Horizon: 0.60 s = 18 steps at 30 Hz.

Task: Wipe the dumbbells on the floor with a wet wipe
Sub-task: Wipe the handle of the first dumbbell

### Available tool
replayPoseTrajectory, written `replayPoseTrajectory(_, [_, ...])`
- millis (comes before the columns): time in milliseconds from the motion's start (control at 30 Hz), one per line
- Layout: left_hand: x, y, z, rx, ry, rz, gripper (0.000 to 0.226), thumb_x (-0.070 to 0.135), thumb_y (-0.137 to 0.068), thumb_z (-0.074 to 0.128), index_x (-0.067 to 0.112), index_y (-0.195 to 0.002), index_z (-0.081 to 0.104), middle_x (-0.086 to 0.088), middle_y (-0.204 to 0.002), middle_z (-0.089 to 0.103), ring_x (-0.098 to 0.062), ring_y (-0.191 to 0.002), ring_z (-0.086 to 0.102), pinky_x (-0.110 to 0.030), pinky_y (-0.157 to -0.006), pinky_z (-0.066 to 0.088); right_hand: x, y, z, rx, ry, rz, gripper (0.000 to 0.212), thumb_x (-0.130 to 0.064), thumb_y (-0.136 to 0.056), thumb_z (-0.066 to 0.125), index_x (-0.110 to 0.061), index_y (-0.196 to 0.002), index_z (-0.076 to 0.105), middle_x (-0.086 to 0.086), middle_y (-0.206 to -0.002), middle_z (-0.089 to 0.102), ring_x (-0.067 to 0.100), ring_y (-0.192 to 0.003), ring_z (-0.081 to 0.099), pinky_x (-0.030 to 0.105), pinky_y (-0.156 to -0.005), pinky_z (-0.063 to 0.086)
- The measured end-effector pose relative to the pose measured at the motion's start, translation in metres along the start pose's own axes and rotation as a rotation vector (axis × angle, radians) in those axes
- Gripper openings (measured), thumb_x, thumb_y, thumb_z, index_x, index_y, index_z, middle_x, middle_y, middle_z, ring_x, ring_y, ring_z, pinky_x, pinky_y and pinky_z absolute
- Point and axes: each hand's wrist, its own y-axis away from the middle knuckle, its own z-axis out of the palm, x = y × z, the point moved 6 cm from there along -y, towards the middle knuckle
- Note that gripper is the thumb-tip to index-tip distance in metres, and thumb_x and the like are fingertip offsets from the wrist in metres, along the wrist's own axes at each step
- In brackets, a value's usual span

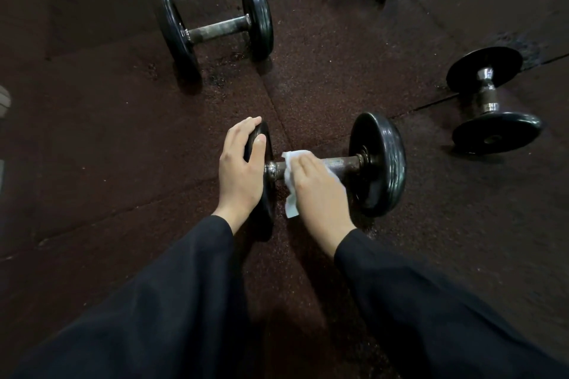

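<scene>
Head view: floor [123,163] mats carry four dumbbells; the nearest dumbbell [338,163] lies at centre, others at eleven, one and three o'clock. Left hand [240,169] fingers clamp its left plate; right hand [317,191] fingers press the wet wipe [291,181] around the bar. If that grip loosens, it could roll.

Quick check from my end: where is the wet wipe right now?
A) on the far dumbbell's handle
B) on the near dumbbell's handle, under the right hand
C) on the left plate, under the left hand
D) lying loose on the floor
B: the white wet wipe is wrapped over the near dumbbell handle beneath the right hand, while the left hand grips the left plate.
</scene>
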Motion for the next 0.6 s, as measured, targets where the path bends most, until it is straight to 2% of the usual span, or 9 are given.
replayPoseTrajectory(67, [0.0,0.001,0.001,-0.002,-0.001,0.004,0.039,0.023,-0.089,0.041,0.009,-0.121,0.058,-0.005,-0.129,0.054,-0.006,-0.119,0.045,-0.003,-0.099,0.028,-0.017,-0.005,0.008,-0.037,-0.005,-0.044,0.026,0.002,-0.077,0.052,0.008,-0.1,0.063,0.019,-0.089,0.065,0.032,-0.089,0.063,0.039,-0.083,0.052])
replayPoseTrajectory(133, [-0.002,0.001,0.0,0.0,0.004,0.001,0.038,0.023,-0.089,0.041,0.009,-0.121,0.058,-0.005,-0.128,0.054,-0.006,-0.119,0.046,-0.003,-0.099,0.029,-0.026,-0.006,0.011,-0.047,0.025,-0.088,0.03,0.004,-0.076,0.055,0.011,-0.104,0.063,0.022,-0.094,0.066,0.034,-0.094,0.063,0.04,-0.087,0.051])
replayPoseTrajectory(267, [-0.003,0.0,0.0,0.005,0.012,0.001,0.038,0.022,-0.089,0.042,0.009,-0.12,0.059,-0.006,-0.128,0.055,-0.009,-0.12,0.046,-0.006,-0.1,0.029,-0.023,0.003,0.0,0.035,0.07,-0.182,0.046,-0.002,-0.074,0.033,0.008,-0.104,0.067,0.019,-0.103,0.069,0.029,-0.099,0.066,0.033,-0.092,0.048])
replayPoseTrajectory(400, [-0.002,0.0,0.001,0.001,0.016,0.002,0.038,0.023,-0.089,0.042,0.01,-0.12,0.059,-0.005,-0.128,0.055,-0.009,-0.122,0.046,-0.008,-0.101,0.03,-0.022,0.009,-0.002,0.033,0.083,-0.238,0.047,-0.002,-0.073,0.032,0.006,-0.101,0.068,0.017,-0.105,0.07,0.027,-0.1,0.066,0.03,-0.095,0.045])
replayPoseTrajectory(433, [-0.003,0.0,0.0,0.001,0.017,0.0,0.038,0.023,-0.089,0.042,0.01,-0.12,0.059,-0.005,-0.128,0.055,-0.008,-0.121,0.046,-0.008,-0.101,0.03,-0.023,0.008,0.001,0.032,0.09,-0.24,0.045,-0.001,-0.073,0.034,0.008,-0.102,0.068,0.019,-0.105,0.069,0.029,-0.1,0.066,0.028,-0.1,0.04])
replayPoseTrajectory(467, [-0.003,-0.001,0.001,0.001,0.02,-0.005,0.038,0.023,-0.089,0.042,0.009,-0.12,0.059,-0.004,-0.128,0.055,-0.008,-0.121,0.046,-0.008,-0.101,0.03,-0.023,0.009,0.003,0.035,0.07,-0.224,0.044,0.0,-0.075,0.035,0.01,-0.104,0.066,0.021,-0.107,0.068,0.031,-0.101,0.065,0.027,-0.109,0.027])
replayPoseTrajectory(533, [-0.003,-0.003,0.001,0.002,0.029,-0.012,0.038,0.022,-0.088,0.042,0.009,-0.119,0.059,-0.005,-0.127,0.055,-0.007,-0.119,0.047,-0.008,-0.1,0.03,-0.021,0.012,0.008,0.055,0.018,-0.213,0.043,0.001,-0.078,0.035,0.013,-0.11,0.061,0.025,-0.114,0.063,0.037,-0.107,0.061,0.027,-0.114,0.003])
replayPoseTrajectory(600, [-0.002,-0.003,0.001,0.004,0.036,-0.01,0.037,0.022,-0.088,0.042,0.009,-0.119,0.059,-0.005,-0.126,0.056,-0.008,-0.119,0.047,-0.008,-0.1,0.031,-0.016,0.019,0.014,0.044,-0.006,-0.223,0.043,0.0,-0.083,0.033,0.012,-0.116,0.058,0.025,-0.121,0.059,0.039,-0.113,0.056,0.029,-0.114,-0.001])
